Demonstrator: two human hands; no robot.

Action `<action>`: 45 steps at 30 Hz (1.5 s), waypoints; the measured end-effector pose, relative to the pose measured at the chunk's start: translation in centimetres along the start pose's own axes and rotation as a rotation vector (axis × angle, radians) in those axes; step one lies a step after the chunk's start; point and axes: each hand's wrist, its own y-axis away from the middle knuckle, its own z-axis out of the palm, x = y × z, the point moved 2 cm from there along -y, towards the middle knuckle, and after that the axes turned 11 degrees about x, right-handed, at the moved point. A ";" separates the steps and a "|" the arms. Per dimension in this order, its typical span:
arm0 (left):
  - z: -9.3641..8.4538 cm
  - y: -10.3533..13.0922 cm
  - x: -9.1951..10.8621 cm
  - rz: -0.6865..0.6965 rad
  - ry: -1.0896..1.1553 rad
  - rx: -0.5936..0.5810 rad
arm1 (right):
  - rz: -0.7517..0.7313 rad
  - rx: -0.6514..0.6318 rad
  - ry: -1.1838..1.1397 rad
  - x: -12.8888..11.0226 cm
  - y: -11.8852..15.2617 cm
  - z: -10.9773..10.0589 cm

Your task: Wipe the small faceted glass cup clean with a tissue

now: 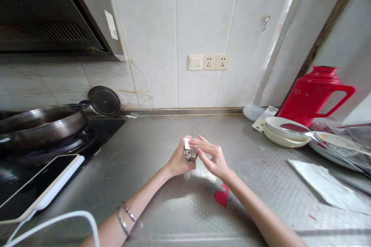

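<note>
A small silvery object (pixel 190 156) is gripped in the left hand (pixel 179 159) above the middle of the countertop (pixel 153 139). It should be steadied while light contact is made by the right hand (pixel 214 159); whether a pinch is formed cannot be told. A red flask (pixel 308 94) is located by the far right corner, a hob (pixel 108 127) toward the left; neither hand is obstructed.

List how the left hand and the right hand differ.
The left hand wraps round the side of a small shiny object; the right hand stretches its fingers over the top. The left forearm wears bracelets; the visible right forearm wears none. Both hands are gloveless and meet at the same object.
</note>
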 end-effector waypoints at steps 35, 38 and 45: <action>0.8 0.0 0.4 -0.034 0.113 -0.024 | -0.068 0.017 0.063 0.2 0.5 0.4; 0.8 0.2 0.5 -0.068 0.037 -0.005 | -0.002 0.050 0.129 0.4 0.3 0.1; 0.5 -0.2 0.5 0.008 -0.005 0.010 | -0.091 0.008 0.058 -0.3 0.4 0.2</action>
